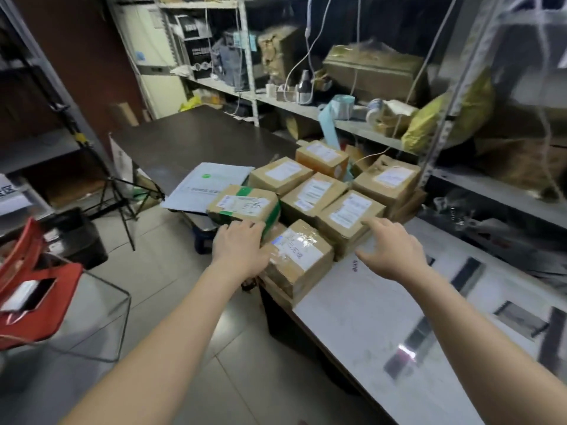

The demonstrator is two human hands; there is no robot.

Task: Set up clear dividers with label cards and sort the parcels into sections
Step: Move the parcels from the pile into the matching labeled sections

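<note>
left hand (241, 245) spread flat against green-taped parcel (245, 207) at table (362, 314) edge, right hand (391, 248) open, fingers loose, above labelled parcel (349, 214)

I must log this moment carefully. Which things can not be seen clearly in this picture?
Head view only:
- Print on the parcels' labels: too small and blurred to read.
- Left hand: its fingertips lie on the green-taped parcel; whether it grips is unclear.
- Clear dividers and label cards: none can be made out.
- Shelf contents: dim, blurred.
- Red chair: cut by the left edge.
</note>
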